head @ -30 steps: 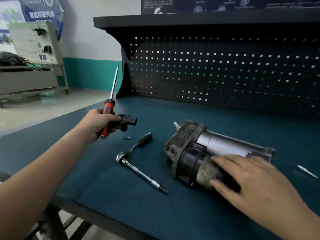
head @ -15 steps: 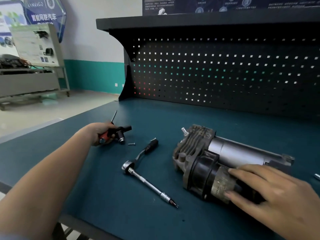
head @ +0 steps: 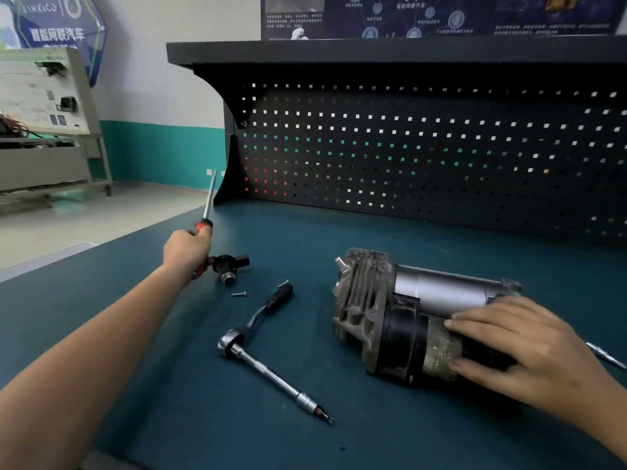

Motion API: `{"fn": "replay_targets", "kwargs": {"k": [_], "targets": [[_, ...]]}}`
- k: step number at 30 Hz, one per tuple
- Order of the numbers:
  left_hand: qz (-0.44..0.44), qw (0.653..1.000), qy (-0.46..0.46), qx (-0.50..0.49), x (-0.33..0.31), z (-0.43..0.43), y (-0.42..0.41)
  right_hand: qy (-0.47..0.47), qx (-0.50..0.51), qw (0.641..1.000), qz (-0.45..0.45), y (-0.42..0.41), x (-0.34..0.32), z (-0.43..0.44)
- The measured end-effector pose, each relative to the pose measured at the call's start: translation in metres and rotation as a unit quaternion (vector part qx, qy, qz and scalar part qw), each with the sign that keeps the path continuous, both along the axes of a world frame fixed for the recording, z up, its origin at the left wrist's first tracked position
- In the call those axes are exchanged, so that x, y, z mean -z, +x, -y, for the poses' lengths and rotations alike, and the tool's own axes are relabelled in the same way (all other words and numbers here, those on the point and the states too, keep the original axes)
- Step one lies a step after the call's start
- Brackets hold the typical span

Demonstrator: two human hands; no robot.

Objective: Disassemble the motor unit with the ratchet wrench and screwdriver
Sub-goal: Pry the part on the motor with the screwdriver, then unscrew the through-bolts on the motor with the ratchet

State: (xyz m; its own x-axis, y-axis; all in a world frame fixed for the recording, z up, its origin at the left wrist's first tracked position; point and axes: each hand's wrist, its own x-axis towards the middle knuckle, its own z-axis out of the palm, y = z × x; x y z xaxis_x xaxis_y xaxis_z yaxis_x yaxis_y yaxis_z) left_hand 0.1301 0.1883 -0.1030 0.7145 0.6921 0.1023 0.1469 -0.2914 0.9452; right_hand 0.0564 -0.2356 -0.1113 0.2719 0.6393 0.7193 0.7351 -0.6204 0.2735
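Observation:
The motor unit (head: 400, 300), a dirty finned housing with a silver cylinder, lies on the blue bench top. My right hand (head: 519, 347) rests on its near dark cylinder, fingers straight over the top and thumb along the near side. At the left, my left hand (head: 186, 249) grips the red handle of the screwdriver (head: 207, 205), whose shaft points up. A small black removed part (head: 230, 264) lies on the bench right beside that hand. The ratchet wrench (head: 252, 329), with a long extension and bit, lies between my hands, and no hand touches it.
Two loose screws (head: 239, 294) (head: 283, 283) lie near the wrench handle. A silver metal piece (head: 607, 357) sticks out behind my right hand. A black pegboard (head: 424, 154) with a shelf closes the back of the bench. The bench's left edge (head: 101, 244) drops to the floor.
My left hand dipped to the bench with the black part and screwdriver, then lifted the screwdriver upright again. The black part now lies on the bench. My right hand stays on the motor.

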Motion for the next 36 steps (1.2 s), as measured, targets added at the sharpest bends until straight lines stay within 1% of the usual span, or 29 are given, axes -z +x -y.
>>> {"fn": "replay_targets", "kwargs": {"k": [1, 2, 4, 6, 7, 8, 9, 10, 11, 12, 13, 14, 15, 16, 17, 18, 19, 20, 21, 22, 23, 25, 26, 28, 29, 30, 32, 36], "targets": [[0.049, 0.997, -0.049, 0.021, -0.008, 0.009, -0.005, -0.01, 0.002, 1.0, 0.005, 0.001, -0.002, 0.001], [0.096, 0.987, -0.113, 0.054, -0.018, 0.022, -0.012, -0.023, 0.013, 1.0, 0.016, 0.002, -0.003, 0.002], [0.155, 0.949, -0.231, 0.149, -0.034, 0.055, -0.029, -0.044, 0.058, 0.995, 0.064, -0.003, -0.003, 0.003], [0.162, 0.912, -0.282, 0.25, -0.045, 0.094, -0.051, -0.043, 0.092, 0.987, 0.124, -0.015, 0.0, 0.0], [0.156, 0.896, -0.291, 0.299, -0.047, 0.115, -0.063, -0.026, 0.091, 0.986, 0.14, -0.025, 0.002, -0.006], [0.148, 0.879, -0.295, 0.344, -0.048, 0.135, -0.077, 0.005, 0.079, 0.988, 0.132, -0.037, 0.006, -0.013], [0.141, 0.862, -0.296, 0.387, -0.048, 0.155, -0.089, 0.054, 0.059, 0.992, 0.094, -0.049, 0.008, -0.019], [0.135, 0.846, -0.291, 0.427, -0.048, 0.173, -0.101, 0.12, 0.032, 0.992, 0.017, -0.062, 0.007, -0.026], [0.127, 0.829, -0.284, 0.464, -0.048, 0.189, -0.113, 0.193, 0.003, 0.977, -0.094, -0.076, 0.002, -0.033], [0.119, 0.814, -0.274, 0.499, -0.048, 0.204, -0.123, 0.266, -0.024, 0.938, -0.223, -0.089, -0.004, -0.039], [0.109, 0.799, -0.264, 0.529, -0.048, 0.218, -0.132, 0.336, -0.059, 0.874, -0.345, -0.099, -0.01, -0.045], [0.098, 0.788, -0.252, 0.553, -0.046, 0.231, -0.141, 0.403, -0.097, 0.799, -0.436, -0.105, -0.01, -0.047], [0.09, 0.782, -0.239, 0.569, -0.044, 0.244, -0.148, 0.45, -0.117, 0.742, -0.482, -0.107, -0.009, -0.047], [0.088, 0.78, -0.224, 0.577, -0.042, 0.255, -0.153, 0.491, -0.116, 0.706, -0.497, -0.108, -0.007, -0.046], [0.095, 0.785, -0.204, 0.578, -0.04, 0.265, -0.156, 0.522, -0.101, 0.682, -0.502, -0.109, -0.008, -0.046], [0.11, 0.792, -0.17, 0.576, -0.039, 0.271, -0.157, 0.541, -0.094, 0.668, -0.502, -0.111, -0.009, -0.045], [0.128, 0.797, -0.116, 0.578, -0.038, 0.274, -0.156, 0.551, -0.095, 0.659, -0.503, -0.113, -0.01, -0.041], [0.145, 0.797, -0.036, 0.585, -0.038, 0.273, -0.154, 0.559, -0.1, 0.652, -0.502, -0.115, -0.011, -0.036], [0.158, 0.794, 0.067, 0.583, -0.037, 0.27, -0.15, 0.565, -0.096, 0.653, -0.495, -0.115, -0.012, -0.027], [0.17, 0.795, 0.174, 0.556, -0.034, 0.263, -0.142, 0.571, -0.083, 0.655, -0.488, -0.116, -0.013, -0.014], [0.179, 0.804, 0.256, 0.507, -0.032, 0.254, -0.134, 0.579, -0.06, 0.66, -0.474, -0.118, -0.015, -0.001], [0.181, 0.821, 0.339, 0.422, -0.028, 0.233, -0.116, 0.588, 0.01, 0.685, -0.43, -0.117, -0.018, 0.033], [0.164, 0.822, 0.37, 0.4, -0.025, 0.223, -0.107, 0.583, 0.063, 0.709, -0.392, -0.113, -0.018, 0.054], [0.096, 0.821, 0.411, 0.384, -0.018, 0.205, -0.092, 0.517, 0.208, 0.773, -0.303, -0.103, -0.016, 0.102], [0.059, 0.823, 0.415, 0.383, -0.014, 0.197, -0.087, 0.474, 0.287, 0.79, -0.262, -0.098, -0.013, 0.126], [0.033, 0.827, 0.412, 0.382, -0.012, 0.191, -0.084, 0.434, 0.359, 0.792, -0.237, -0.093, -0.011, 0.149], [0.008, 0.832, 0.397, 0.387, -0.007, 0.182, -0.081, 0.367, 0.463, 0.773, -0.23, -0.085, -0.005, 0.184], [-0.011, 0.826, 0.406, 0.391, -0.002, 0.177, -0.078, 0.268, 0.569, 0.731, -0.265, -0.07, 0.011, 0.217]]}}
